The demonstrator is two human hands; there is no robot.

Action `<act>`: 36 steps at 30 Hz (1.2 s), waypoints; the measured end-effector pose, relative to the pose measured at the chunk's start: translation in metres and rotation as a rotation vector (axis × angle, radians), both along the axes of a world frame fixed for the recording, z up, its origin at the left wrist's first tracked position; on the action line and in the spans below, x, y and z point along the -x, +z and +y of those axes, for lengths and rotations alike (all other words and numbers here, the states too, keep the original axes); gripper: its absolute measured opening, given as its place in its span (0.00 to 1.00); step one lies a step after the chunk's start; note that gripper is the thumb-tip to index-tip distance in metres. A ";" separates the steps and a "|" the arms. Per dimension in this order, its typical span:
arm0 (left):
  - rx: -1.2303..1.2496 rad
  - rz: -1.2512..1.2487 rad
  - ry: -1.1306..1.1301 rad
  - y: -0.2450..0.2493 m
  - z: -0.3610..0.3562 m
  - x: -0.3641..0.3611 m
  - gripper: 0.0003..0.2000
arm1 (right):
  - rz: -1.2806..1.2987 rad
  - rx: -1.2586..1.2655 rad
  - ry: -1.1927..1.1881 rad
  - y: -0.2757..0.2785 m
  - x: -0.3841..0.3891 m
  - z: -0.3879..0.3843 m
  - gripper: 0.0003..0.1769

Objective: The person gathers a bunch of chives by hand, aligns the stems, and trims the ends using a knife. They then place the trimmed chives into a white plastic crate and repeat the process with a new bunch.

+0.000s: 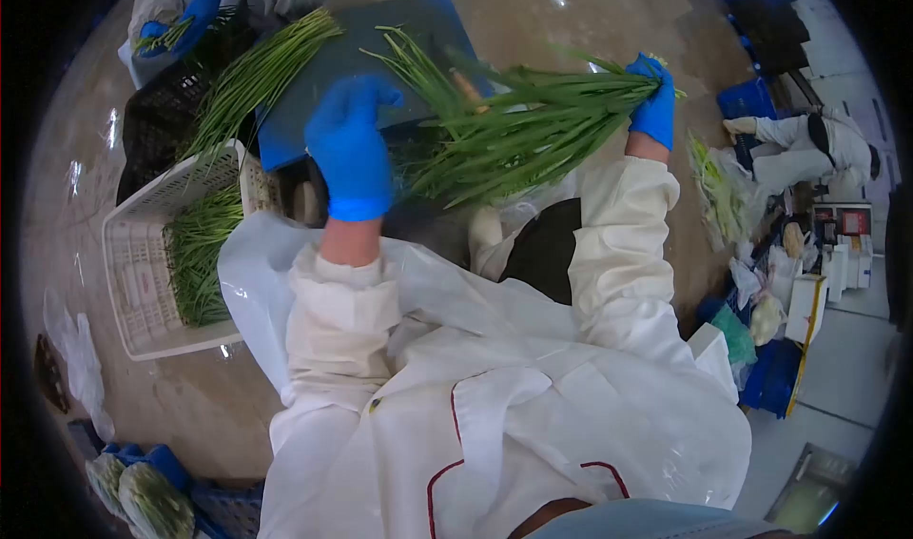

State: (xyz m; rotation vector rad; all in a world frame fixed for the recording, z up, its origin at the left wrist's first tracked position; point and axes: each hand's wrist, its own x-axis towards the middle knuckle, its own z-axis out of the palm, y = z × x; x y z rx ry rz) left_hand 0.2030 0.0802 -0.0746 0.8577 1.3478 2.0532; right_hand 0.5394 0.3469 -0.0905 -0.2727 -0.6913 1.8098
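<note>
My right hand (653, 101), in a blue glove, is closed around the pale stem end of a bunch of garlic chives (542, 125). Their long green leaves fan out to the left, over the edge of a blue board (399, 25). My left hand (352, 144), also in a blue glove, is raised above the board's near left part with its fingers curled. Nothing shows sticking out of it. More thin green stalks (276, 63) lie in a pile along the board's left side, and a few loose ones (414, 58) rest on its middle.
A white crate (143, 301) holding greens stands left of me, beside a black crate (157, 125). Another person's gloved hand (190, 16) holds greens at top left. A worker (808, 149) bends at far right, near bagged vegetables (718, 192). The floor looks wet.
</note>
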 end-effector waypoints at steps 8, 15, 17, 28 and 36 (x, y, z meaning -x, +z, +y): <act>0.204 0.753 -0.025 -0.010 -0.005 0.012 0.12 | 0.477 0.232 0.314 0.029 0.008 -0.022 0.04; 0.113 0.527 -0.407 0.037 -0.006 -0.038 0.08 | 0.422 0.169 0.299 0.038 0.028 -0.030 0.02; 0.077 0.684 -0.378 0.031 -0.001 -0.045 0.07 | 0.446 0.174 0.299 0.038 0.033 -0.034 0.03; 0.252 0.088 -0.127 0.000 -0.013 0.004 0.08 | 0.459 0.151 0.248 0.030 0.013 -0.024 0.11; 0.176 0.628 -0.381 0.022 -0.019 -0.022 0.16 | 0.449 0.141 0.334 0.042 0.025 -0.033 0.10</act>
